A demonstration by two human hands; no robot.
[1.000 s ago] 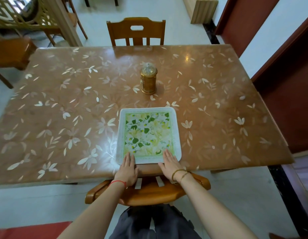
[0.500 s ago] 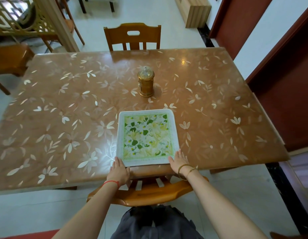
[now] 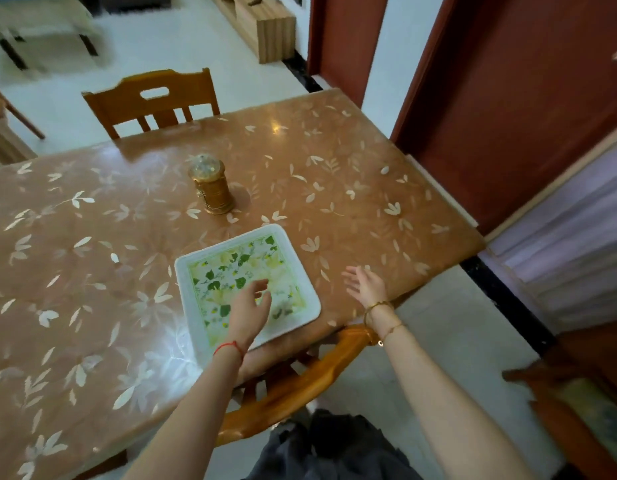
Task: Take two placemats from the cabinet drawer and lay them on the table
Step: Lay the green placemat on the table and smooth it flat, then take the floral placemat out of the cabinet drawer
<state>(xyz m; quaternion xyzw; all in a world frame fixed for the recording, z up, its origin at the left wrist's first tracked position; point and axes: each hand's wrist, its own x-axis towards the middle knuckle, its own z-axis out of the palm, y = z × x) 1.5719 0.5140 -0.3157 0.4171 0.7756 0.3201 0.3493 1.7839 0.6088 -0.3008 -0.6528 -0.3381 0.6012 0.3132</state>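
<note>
placemat (image 3: pixel 231 261): flat on the counter (image 3: pixel 92 271), near its front edge
left hand (image 3: pixel 246 306): over the placemat, fingers loose, grasping nothing
right hand (image 3: pixel 364 284): released, fingers spread, just right of the placemat

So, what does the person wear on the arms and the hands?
Both forearms are bare, with no sleeves or gloves. The left hand has a thin red string at its wrist; the right hand has a gold bangle and a finer gold chain.
</note>
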